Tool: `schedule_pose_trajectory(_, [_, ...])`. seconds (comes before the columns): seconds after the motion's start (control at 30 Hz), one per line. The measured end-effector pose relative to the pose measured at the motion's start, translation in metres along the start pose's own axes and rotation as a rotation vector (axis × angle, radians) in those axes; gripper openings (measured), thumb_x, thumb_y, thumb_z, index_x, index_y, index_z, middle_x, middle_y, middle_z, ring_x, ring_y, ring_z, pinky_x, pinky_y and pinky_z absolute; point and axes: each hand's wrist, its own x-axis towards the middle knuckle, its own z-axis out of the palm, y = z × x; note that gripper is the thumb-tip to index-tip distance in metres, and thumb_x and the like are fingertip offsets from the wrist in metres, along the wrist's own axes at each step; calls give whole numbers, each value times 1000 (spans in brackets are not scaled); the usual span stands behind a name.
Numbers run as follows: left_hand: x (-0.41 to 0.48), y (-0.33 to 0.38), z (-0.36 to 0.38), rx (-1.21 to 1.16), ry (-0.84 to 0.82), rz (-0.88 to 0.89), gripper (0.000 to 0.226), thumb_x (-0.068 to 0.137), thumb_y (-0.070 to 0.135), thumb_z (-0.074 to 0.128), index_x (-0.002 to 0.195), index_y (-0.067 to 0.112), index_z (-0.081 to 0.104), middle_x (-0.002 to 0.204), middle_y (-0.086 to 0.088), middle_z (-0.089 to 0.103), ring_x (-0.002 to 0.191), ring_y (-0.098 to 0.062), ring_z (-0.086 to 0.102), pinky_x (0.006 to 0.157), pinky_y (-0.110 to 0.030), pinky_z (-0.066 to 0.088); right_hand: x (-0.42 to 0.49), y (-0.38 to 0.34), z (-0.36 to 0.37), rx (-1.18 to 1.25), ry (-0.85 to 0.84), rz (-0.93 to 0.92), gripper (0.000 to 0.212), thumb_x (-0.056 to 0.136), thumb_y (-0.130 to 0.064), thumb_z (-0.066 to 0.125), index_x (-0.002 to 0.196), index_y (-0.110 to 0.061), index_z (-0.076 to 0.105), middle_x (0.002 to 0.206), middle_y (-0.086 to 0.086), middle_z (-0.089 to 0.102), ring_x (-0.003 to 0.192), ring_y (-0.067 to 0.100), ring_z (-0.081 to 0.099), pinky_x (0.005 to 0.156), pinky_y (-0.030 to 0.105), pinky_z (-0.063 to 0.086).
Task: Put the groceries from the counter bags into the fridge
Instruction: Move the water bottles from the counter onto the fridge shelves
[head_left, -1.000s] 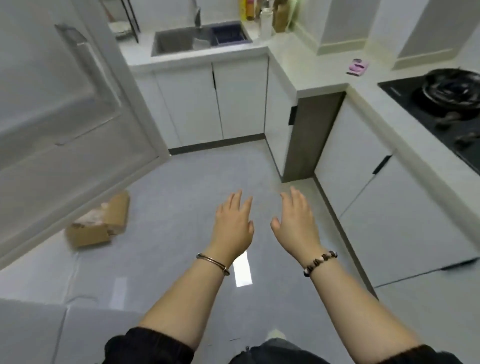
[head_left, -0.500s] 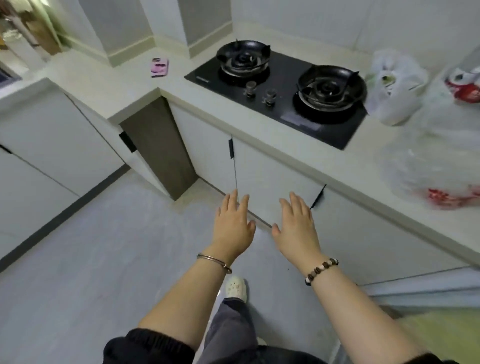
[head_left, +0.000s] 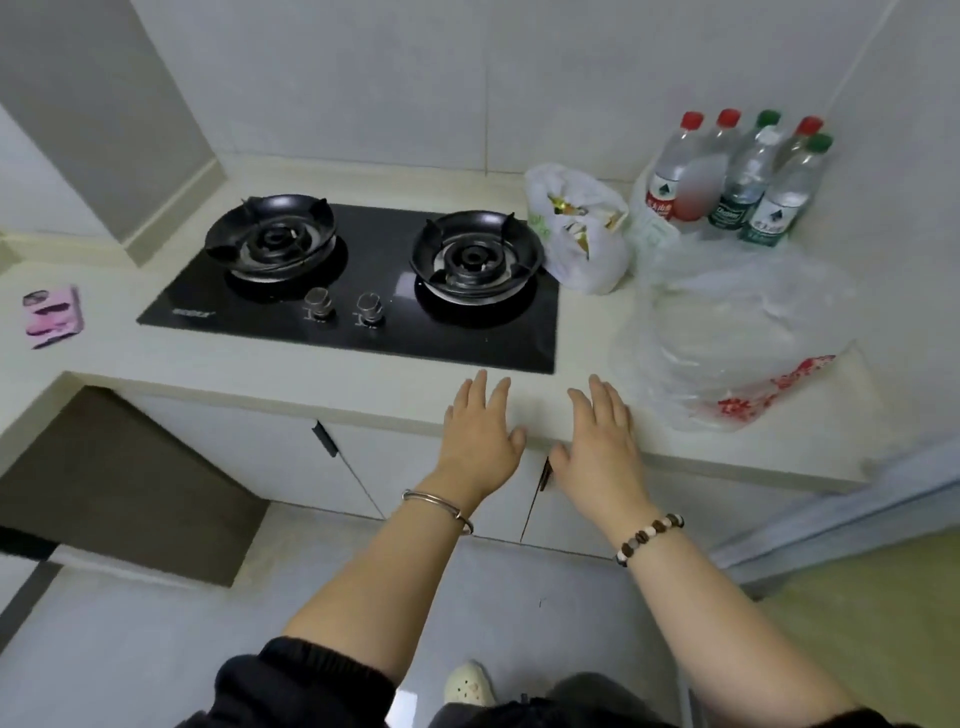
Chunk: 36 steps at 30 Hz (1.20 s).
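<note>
Two plastic bags sit at the right end of the counter (head_left: 260, 379). A small white bag (head_left: 582, 228) stands open beside the stove with yellow-wrapped items inside. In front of it lies a large clear bag (head_left: 727, 332) with red print, its contents hard to make out. Several water bottles (head_left: 737, 182) with red and green caps stand behind in the corner. My left hand (head_left: 480, 434) and my right hand (head_left: 597, 441) hover side by side over the counter's front edge, fingers straight, holding nothing. The fridge is out of view.
A black two-burner gas stove (head_left: 363, 275) fills the counter's middle. A pink packet (head_left: 52, 314) lies at the far left. White cabinet doors (head_left: 395, 467) run below the counter, and a dark recess (head_left: 114, 483) opens at the left. Grey floor lies underfoot.
The view has swung right from the fridge door and sink to the stove and bags. Both hands stay open and now reach over the counter edge.
</note>
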Motion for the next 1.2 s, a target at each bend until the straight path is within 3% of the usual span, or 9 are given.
schedule_pose_trajectory(0.27, [107, 65, -17, 131, -68, 286, 66, 95, 36, 45, 149, 14, 15, 157, -15, 7, 144, -32, 6, 116, -47, 16, 40, 59, -42, -65, 139, 202, 62, 87, -21, 55, 143, -8, 30, 156, 15, 14, 144, 29, 8, 118, 40, 10])
schedule_pose_trajectory(0.5, [191, 131, -29, 173, -66, 426, 66, 95, 36, 45, 150, 17, 13, 158, -12, 2, 145, -31, 1, 117, -49, 13, 115, 119, -81, -97, 250, 228, 61, 88, -22, 56, 142, -7, 32, 155, 17, 15, 144, 31, 10, 118, 41, 11])
schedule_pose_trajectory(0.9, [343, 235, -11, 155, 44, 497, 71, 92, 35, 50, 150, 17, 14, 157, -13, 11, 144, -31, 9, 118, -44, 12, 261, 230, -126, -74, 282, 259, 65, 87, -24, 54, 145, -8, 28, 156, 14, 15, 144, 29, 9, 118, 39, 10])
schedule_pose_trajectory(1.07, [403, 270, 8, 107, 2, 471, 70, 92, 36, 50, 150, 17, 15, 157, -12, 10, 145, -30, 9, 118, -44, 12, 318, 270, -147, -15, 329, 304, 61, 84, -23, 58, 139, -6, 37, 149, 16, 29, 139, 31, 22, 115, 40, 20])
schedule_pose_trajectory(1.2, [448, 298, 21, -173, -79, 391, 73, 89, 30, 56, 149, 16, 18, 151, -12, 26, 138, -32, 25, 114, -43, 23, 361, 293, -162, 82, 340, 328, 61, 86, -22, 59, 139, -5, 35, 150, 18, 27, 139, 31, 22, 115, 39, 20])
